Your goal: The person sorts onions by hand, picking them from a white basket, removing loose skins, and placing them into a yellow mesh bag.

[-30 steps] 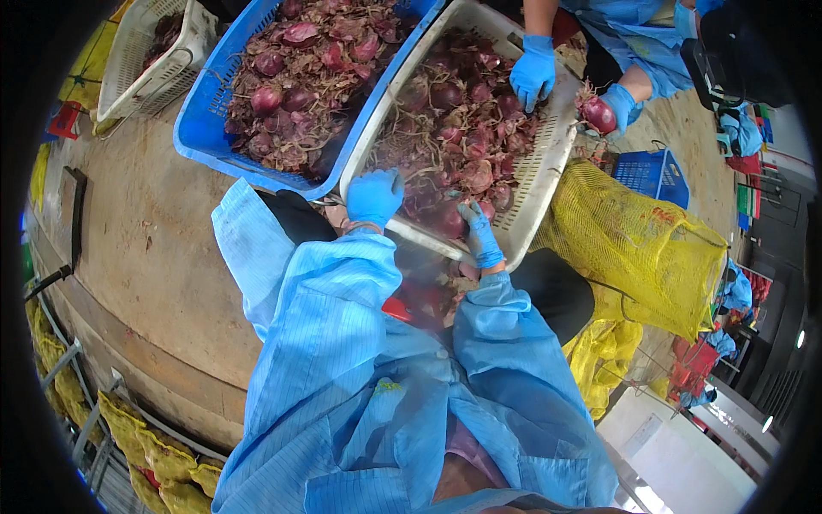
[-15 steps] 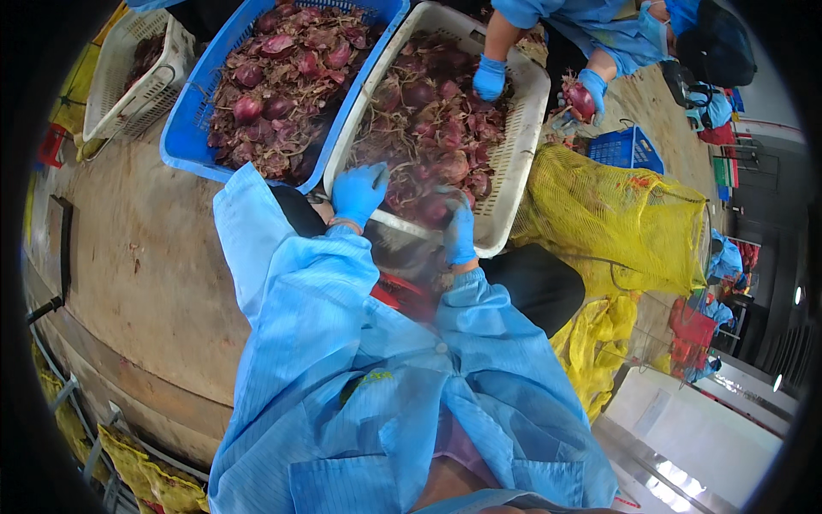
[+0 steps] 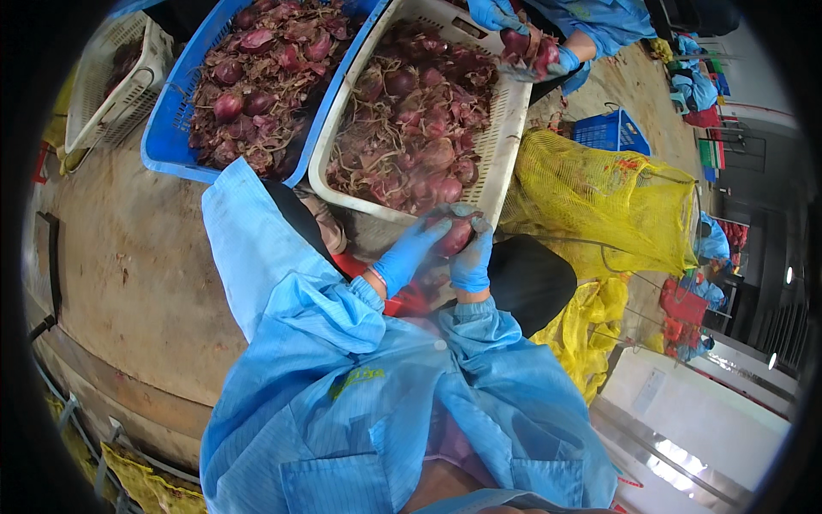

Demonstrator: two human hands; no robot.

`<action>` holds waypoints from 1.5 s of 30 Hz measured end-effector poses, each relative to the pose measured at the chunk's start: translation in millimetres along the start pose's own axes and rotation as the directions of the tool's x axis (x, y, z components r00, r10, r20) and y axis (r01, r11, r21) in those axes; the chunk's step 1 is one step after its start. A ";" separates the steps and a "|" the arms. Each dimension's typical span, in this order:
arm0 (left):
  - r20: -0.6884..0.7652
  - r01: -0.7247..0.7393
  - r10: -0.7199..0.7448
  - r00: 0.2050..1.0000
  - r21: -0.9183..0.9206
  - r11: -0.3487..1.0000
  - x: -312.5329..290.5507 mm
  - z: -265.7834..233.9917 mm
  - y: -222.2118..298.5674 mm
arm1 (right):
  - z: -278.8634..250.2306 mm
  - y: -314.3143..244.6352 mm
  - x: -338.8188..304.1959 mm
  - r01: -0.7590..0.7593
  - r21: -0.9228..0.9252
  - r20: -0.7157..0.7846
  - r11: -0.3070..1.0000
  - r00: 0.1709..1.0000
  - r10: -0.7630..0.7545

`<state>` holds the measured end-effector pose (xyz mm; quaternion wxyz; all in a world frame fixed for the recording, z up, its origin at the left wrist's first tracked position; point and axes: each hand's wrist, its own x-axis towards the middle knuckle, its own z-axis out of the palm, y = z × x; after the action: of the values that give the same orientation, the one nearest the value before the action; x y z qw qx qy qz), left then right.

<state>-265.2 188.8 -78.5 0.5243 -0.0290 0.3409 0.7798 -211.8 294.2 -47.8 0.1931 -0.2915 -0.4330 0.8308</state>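
Observation:
Both my hands, in blue gloves, hold one red onion (image 3: 453, 237) just off the near edge of the white crate (image 3: 360, 204). My left hand (image 3: 412, 254) grips it from the left, fingers curled over its top. Around its right side close the fingers of my right hand (image 3: 472, 258). Red onions with dry roots and loose skins (image 3: 419, 128) fill much of the white crate. A blue crate (image 3: 159, 154) beside it on the left is heaped with more onions and papery skins.
Across the white crate, a co-worker's gloved hands (image 3: 556, 62) hold onions. A yellow mesh bag (image 3: 599, 193) lies to the right, with a small blue basket (image 3: 612, 133) behind it. Another white crate (image 3: 94, 111) stands at the far left. Something red (image 3: 409, 301) lies below my hands.
My right hand has lifted an onion out of the white crate, and my left hand has come over to grip it too. The co-worker's hands have come together. The view has shifted slightly.

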 end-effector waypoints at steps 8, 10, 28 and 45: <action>-0.045 -0.156 0.156 0.987 -0.003 0.988 -3.8 -5.2 -6.9 | -3.4 4.3 9.0 0.170 -0.138 0.087 0.976 0.983 -0.159; -0.053 -0.175 0.176 0.983 0.022 0.984 -5.0 -5.8 -5.4 | -4.9 5.2 10.1 0.155 -0.197 0.081 0.968 0.987 -0.142; -0.022 -0.399 0.407 0.913 0.156 0.903 -8.2 -8.4 -1.0 | 28.0 -0.7 -5.6 0.152 -0.395 0.020 0.906 0.987 -0.157; -0.019 -0.366 0.423 0.906 0.464 0.806 4.3 -26.3 -14.1 | 24.2 4.3 -4.6 0.044 -0.364 -0.077 0.930 0.994 -0.078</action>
<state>-263.6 180.6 -107.4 0.3211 0.1173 0.5417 0.7679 -224.5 274.5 -38.9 0.1814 -0.3457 -0.5781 0.7165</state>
